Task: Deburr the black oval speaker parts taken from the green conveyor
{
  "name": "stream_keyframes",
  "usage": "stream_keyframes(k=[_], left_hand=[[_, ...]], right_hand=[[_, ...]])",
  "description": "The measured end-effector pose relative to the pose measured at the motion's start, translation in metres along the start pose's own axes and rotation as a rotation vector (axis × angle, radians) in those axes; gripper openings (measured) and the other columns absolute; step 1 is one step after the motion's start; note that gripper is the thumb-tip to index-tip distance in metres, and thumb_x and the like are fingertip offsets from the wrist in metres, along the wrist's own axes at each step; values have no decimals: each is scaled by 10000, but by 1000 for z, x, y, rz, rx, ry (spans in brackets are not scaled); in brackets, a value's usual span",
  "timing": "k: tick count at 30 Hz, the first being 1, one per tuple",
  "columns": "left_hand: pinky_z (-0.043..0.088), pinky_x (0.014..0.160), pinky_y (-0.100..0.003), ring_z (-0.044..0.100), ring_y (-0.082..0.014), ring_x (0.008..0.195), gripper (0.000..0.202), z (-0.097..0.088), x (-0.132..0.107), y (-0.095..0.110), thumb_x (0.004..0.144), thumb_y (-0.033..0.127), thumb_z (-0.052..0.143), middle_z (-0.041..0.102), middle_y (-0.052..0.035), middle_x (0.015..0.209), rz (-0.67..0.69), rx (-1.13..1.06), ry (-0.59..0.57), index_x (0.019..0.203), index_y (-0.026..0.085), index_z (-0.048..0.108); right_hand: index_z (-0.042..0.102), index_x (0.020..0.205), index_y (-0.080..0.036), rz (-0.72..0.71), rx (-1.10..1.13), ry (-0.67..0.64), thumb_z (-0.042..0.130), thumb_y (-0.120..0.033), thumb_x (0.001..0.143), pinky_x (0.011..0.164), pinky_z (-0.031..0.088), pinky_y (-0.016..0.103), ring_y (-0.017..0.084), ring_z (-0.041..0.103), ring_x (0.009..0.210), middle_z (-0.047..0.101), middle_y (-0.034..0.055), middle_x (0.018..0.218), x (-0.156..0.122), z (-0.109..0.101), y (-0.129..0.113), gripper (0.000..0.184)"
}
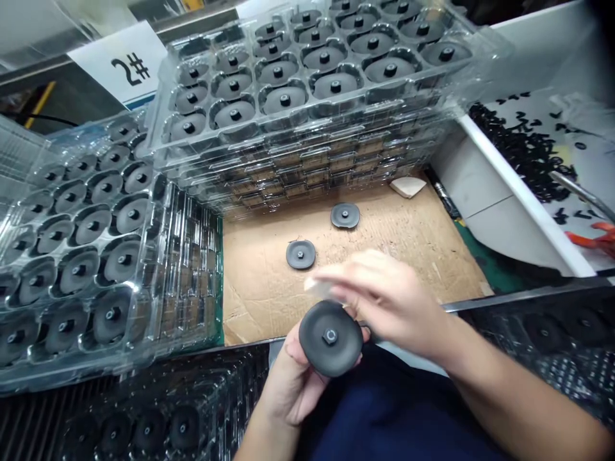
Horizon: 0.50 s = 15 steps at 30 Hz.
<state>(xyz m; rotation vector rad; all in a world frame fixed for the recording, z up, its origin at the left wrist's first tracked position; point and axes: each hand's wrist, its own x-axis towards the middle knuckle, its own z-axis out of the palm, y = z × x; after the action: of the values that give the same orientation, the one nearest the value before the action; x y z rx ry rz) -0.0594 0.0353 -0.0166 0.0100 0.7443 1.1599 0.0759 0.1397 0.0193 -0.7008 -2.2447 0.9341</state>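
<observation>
My left hand (300, 378) grips a black rounded disc (319, 355) with a small central stud, tilted toward me above the cardboard's front edge. My right hand (384, 298) is just above and to the right of that disc, smeared by motion. Its fingers are closed on a small whitish pad (317, 287) at the disc's far edge; blur hides its exact kind. Farther out on the cardboard (259, 294) lie two similar parts, a nearer disc (300, 255) and a farther disc (344, 216). A cream wedge-shaped pad (408, 186) rests at the back right.
Stacked clear plastic trays (298, 121) filled with black discs stand behind the cardboard, and another tray stack (139, 282) is at left. A white-edged bin (523, 186) holds many small black pieces at right, near orange-handled pliers (593, 238). A "2#" sign (120, 64) stands behind.
</observation>
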Motion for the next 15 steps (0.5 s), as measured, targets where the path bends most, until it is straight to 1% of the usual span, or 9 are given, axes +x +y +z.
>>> stream_keyframes(k=[2,4,5,7,9,11,13,14,15], left_hand=[[586,736,-258,683,-241,929,536,2,-1,3,589,437,776,695,-62,1084,2,-58,-61,1061,213,659],[584,766,-278,666,-261,985,528,2,-2,5,594,417,774,683,-51,1127,0,-109,-110,1077,240,656],[583,768,-277,662,-263,995,524,0,-2,5,595,407,775,680,-54,1135,2,-121,-123,1077,239,658],[584,761,-272,665,-253,988,528,-2,-1,5,599,387,779,679,-61,1139,3,-123,-131,1090,237,655],[584,755,-268,668,-244,979,518,-4,0,5,613,362,780,681,-63,1136,-2,-121,-147,1099,239,651],[579,765,-270,667,-241,984,462,-3,2,4,644,331,772,681,-58,1141,-16,-121,-169,1084,248,659],[576,766,-270,662,-247,998,443,1,2,3,653,318,773,677,-49,1153,-37,-117,-182,1078,259,662],[579,744,-266,668,-249,981,438,3,2,3,638,315,785,688,-45,1127,-44,-98,-170,1057,254,672],[581,721,-261,678,-247,949,426,6,3,2,612,315,802,706,-43,1072,-42,-61,-140,1016,237,689]], right_hand=[[636,1083,-193,228,-54,63,455,-211,925,709,432,267,146,588,783,667,37,872,-11,3,20,241],[628,1108,-200,364,-64,19,432,-227,928,711,458,276,160,611,814,672,52,913,-30,15,37,267],[633,1099,-199,388,-55,-28,427,-222,924,706,470,281,166,622,816,679,56,915,-40,24,44,271],[660,1033,-202,379,-33,-101,442,-209,901,675,488,290,175,639,774,694,50,860,-60,40,55,255],[666,996,-208,370,-11,-119,459,-208,882,666,502,299,181,651,759,705,40,840,-70,48,61,236],[636,1043,-200,389,-1,-77,440,-211,897,709,509,311,188,654,844,704,53,938,-68,41,58,245],[591,1108,-207,420,-2,9,430,-217,921,728,499,289,172,636,914,679,56,1047,-56,23,44,247],[575,1129,-219,394,1,42,430,-212,929,719,487,272,155,628,905,671,47,1056,-48,13,34,248],[565,1147,-234,328,10,63,439,-206,933,697,470,253,136,620,867,671,31,1039,-39,3,22,250]])
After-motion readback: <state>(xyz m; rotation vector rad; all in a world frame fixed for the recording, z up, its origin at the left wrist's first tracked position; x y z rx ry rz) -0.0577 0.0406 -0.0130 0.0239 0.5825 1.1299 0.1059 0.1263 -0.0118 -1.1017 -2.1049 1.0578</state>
